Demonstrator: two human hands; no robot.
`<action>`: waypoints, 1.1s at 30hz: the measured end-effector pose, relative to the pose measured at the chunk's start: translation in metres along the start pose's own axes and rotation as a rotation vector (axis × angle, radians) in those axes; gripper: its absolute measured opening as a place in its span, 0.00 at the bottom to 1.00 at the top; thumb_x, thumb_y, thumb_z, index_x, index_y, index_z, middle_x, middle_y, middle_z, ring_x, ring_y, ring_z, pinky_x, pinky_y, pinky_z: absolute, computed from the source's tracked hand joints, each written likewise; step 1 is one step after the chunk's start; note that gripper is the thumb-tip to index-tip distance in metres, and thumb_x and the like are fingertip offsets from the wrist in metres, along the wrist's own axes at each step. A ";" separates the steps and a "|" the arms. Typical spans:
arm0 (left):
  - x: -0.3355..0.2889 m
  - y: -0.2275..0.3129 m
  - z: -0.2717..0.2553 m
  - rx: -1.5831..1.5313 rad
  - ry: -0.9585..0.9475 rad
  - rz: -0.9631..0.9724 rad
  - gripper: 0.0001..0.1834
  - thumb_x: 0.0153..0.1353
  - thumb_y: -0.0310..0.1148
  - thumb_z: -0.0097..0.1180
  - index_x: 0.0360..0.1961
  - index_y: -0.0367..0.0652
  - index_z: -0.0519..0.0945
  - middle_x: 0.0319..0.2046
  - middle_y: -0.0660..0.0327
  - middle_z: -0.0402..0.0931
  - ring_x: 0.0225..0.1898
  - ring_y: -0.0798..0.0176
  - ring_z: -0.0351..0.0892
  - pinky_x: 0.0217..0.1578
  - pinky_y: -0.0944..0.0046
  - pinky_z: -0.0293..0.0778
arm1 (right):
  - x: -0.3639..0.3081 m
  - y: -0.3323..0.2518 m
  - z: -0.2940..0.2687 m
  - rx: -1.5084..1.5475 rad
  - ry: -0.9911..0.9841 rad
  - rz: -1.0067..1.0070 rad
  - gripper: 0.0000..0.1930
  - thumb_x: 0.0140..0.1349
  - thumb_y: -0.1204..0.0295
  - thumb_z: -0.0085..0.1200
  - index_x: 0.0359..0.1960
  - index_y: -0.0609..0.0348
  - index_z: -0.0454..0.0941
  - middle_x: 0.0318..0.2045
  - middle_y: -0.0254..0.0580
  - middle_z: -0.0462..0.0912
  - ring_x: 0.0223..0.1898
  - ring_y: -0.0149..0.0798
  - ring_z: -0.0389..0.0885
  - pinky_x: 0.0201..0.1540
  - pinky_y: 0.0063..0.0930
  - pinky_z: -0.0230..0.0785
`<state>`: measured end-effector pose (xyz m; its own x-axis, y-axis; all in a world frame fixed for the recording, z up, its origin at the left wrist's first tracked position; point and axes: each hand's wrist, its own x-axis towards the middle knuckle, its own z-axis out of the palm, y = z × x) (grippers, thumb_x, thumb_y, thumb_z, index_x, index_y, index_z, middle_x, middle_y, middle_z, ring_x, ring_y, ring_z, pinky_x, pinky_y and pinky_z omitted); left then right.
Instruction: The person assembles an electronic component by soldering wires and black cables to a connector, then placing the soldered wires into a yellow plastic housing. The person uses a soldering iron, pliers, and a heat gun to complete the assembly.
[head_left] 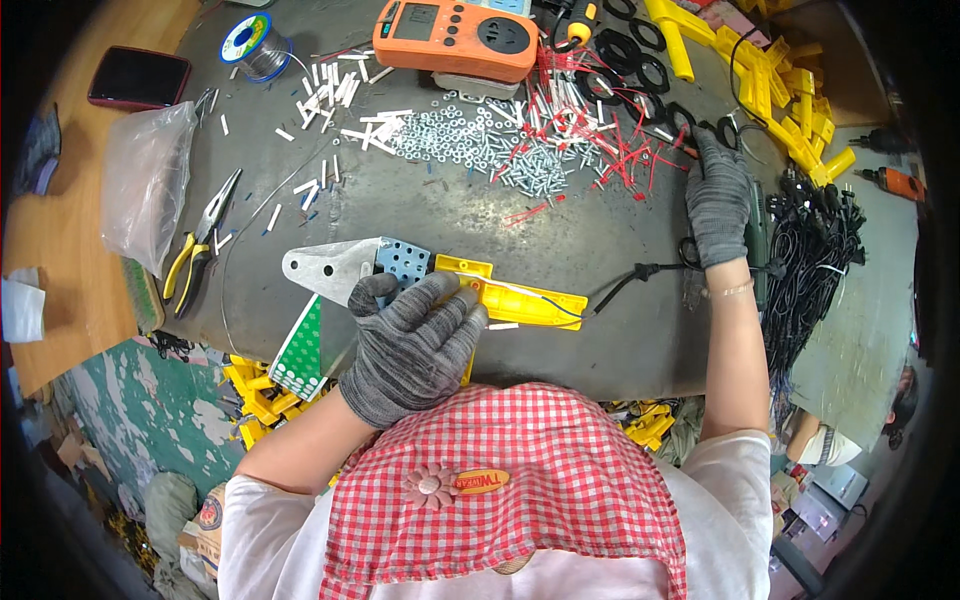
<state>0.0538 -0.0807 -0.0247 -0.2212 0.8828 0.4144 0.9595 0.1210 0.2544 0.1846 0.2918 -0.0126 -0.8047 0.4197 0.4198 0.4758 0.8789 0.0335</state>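
Over a yellow plastic handle shell (540, 305) lies my gloved left hand (410, 345), its fingers curled round the shell's near end. Joined to that end are a blue-grey perforated metal piece (404, 258) and a flat grey metal plate (325, 268) with holes. Thin wires run along the open shell, and a black cord (640, 273) leaves its right end. My gloved right hand (718, 205) reaches to the far right, fingers closed at a black ring (727, 131); the grip is partly hidden.
Behind are white sleeves (325, 95), nuts (440, 135), screws (535, 170), red-tipped wires (630, 150) and an orange meter (455, 38). Pliers (200, 245) and a solder spool (255, 48) lie left. Yellow shells (775, 85) and black cords (815, 260) are piled right.
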 end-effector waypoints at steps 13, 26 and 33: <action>-0.004 0.002 0.000 -0.025 -0.003 -0.053 0.14 0.49 0.36 0.59 0.39 0.54 0.82 0.43 0.69 0.83 0.49 0.62 0.78 0.52 0.45 0.58 | -0.033 -0.155 -0.145 0.197 -0.658 -0.474 0.15 0.54 0.69 0.55 0.45 0.52 0.80 0.26 0.41 0.76 0.24 0.40 0.80 0.21 0.36 0.71; 0.059 -0.010 -0.073 -0.354 0.570 0.167 0.24 0.54 0.46 0.58 0.44 0.37 0.77 0.47 0.41 0.76 0.44 0.50 0.73 0.44 0.53 0.72 | 0.035 -0.202 -0.118 0.862 -0.773 -0.537 0.15 0.52 0.66 0.58 0.41 0.60 0.79 0.31 0.47 0.79 0.32 0.48 0.80 0.32 0.40 0.74; 0.090 0.017 -0.084 -0.192 0.157 0.083 0.20 0.58 0.45 0.56 0.44 0.41 0.80 0.43 0.53 0.79 0.45 0.52 0.78 0.44 0.53 0.76 | 0.001 -0.222 -0.060 1.388 -0.268 -0.563 0.09 0.57 0.72 0.54 0.37 0.62 0.78 0.34 0.45 0.81 0.34 0.48 0.80 0.39 0.37 0.74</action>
<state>0.0353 -0.0373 0.0907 -0.1820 0.8027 0.5679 0.9281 -0.0506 0.3689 0.0992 0.0836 0.0351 -0.8734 -0.1393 0.4667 -0.4824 0.3803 -0.7891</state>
